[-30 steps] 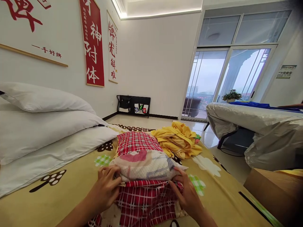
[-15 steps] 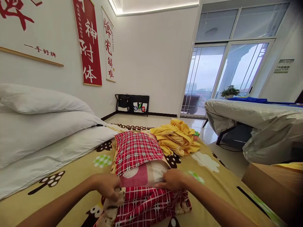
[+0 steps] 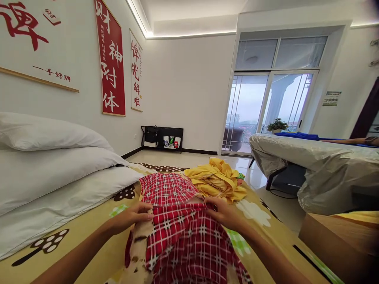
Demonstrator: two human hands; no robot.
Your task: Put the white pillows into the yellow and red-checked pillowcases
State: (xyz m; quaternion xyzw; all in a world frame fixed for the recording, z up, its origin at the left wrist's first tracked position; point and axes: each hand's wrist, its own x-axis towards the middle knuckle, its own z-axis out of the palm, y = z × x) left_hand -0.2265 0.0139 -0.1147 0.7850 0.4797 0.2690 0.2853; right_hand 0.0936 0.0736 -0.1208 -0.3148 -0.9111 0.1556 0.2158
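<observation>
A red plaid pillowcase (image 3: 188, 232) with tan patterned edges lies across the bed in front of me, its far part plump. My left hand (image 3: 133, 217) pinches the left end of its near flap between thumb and fingers. At the flap's right end, the fingers of my right hand (image 3: 220, 211) are closed on the cloth. Between the hands the edge is stretched and meets the far plaid part, with a narrow gap near my right hand. What fills the pillowcase is almost wholly covered. Loose plaid cloth hangs in folds toward me.
Crumpled yellow cloth (image 3: 217, 179) lies just beyond the pillowcase. White pillows (image 3: 56, 169) are stacked at left on the patterned bed sheet (image 3: 85, 240). At right are a cardboard box (image 3: 334, 240) and a plastic-covered table (image 3: 296, 148), with someone's arm (image 3: 340, 140) resting on it.
Both hands have drawn the near plaid flap up and away from me, over the pink and beige filling that showed before. The view has tilted upward and turned slightly right.
</observation>
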